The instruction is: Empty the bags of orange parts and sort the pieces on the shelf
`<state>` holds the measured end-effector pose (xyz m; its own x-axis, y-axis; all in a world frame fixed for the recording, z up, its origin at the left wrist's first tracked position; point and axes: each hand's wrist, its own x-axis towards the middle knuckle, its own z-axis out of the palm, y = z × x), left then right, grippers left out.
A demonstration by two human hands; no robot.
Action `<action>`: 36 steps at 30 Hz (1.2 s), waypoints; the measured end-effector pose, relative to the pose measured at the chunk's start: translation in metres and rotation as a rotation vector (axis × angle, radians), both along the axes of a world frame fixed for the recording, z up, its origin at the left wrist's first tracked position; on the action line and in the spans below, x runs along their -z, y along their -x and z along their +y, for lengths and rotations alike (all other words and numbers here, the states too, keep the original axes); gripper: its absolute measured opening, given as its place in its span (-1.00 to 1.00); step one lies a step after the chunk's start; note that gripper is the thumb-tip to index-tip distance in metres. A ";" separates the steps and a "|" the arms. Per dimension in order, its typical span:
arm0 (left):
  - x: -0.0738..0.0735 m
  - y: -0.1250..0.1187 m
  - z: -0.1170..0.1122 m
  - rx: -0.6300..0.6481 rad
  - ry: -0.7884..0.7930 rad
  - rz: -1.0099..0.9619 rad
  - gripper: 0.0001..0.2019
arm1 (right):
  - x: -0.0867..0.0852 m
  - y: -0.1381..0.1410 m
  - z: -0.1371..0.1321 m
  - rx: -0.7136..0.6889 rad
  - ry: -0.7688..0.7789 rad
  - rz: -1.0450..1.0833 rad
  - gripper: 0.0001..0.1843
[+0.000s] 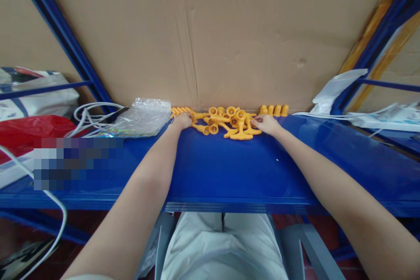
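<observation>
A pile of yellow plastic pieces (pixel 241 129) lies at the back of the blue table, some with round cupped ends and others with a wide curved foot. My left hand (pixel 183 120) is at the pile's left end, its fingers closed on a yellow piece that is partly hidden. At the right end, my right hand (pixel 267 124) has its fingertips bent against another yellow piece. Behind my left hand is a slanted row of yellow pieces (pixel 180 110). Several rounded yellow pieces (pixel 274 110) stand upright in a row just behind my right hand.
Left of the pile lie a clear plastic bag (pixel 142 118) and white cables (pixel 87 116). Further left is a red bag (pixel 36 129). A cardboard wall (pixel 246 39) rises behind the blue table (pixel 226 175). On the right sits a white plastic wrapper (pixel 334 92).
</observation>
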<state>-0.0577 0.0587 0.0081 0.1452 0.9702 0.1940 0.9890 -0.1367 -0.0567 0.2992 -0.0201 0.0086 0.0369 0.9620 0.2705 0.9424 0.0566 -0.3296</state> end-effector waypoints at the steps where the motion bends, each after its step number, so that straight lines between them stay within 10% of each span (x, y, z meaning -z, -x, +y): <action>1: -0.001 0.000 -0.002 -0.009 -0.003 -0.015 -0.55 | 0.001 -0.002 0.003 -0.013 -0.002 0.018 -0.56; 19: -0.037 -0.004 -0.013 0.002 -0.027 -0.090 -0.68 | -0.008 0.016 -0.014 0.004 0.010 -0.092 -0.58; 36: -0.063 0.001 -0.055 0.262 0.568 -0.172 -0.34 | -0.008 0.019 -0.019 -0.051 0.000 -0.290 -0.55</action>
<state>-0.0590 0.0039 0.0708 0.4040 0.8652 -0.2971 0.9072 -0.3373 0.2514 0.2799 -0.0390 0.0167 -0.0908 0.9607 0.2622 0.9932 0.1067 -0.0467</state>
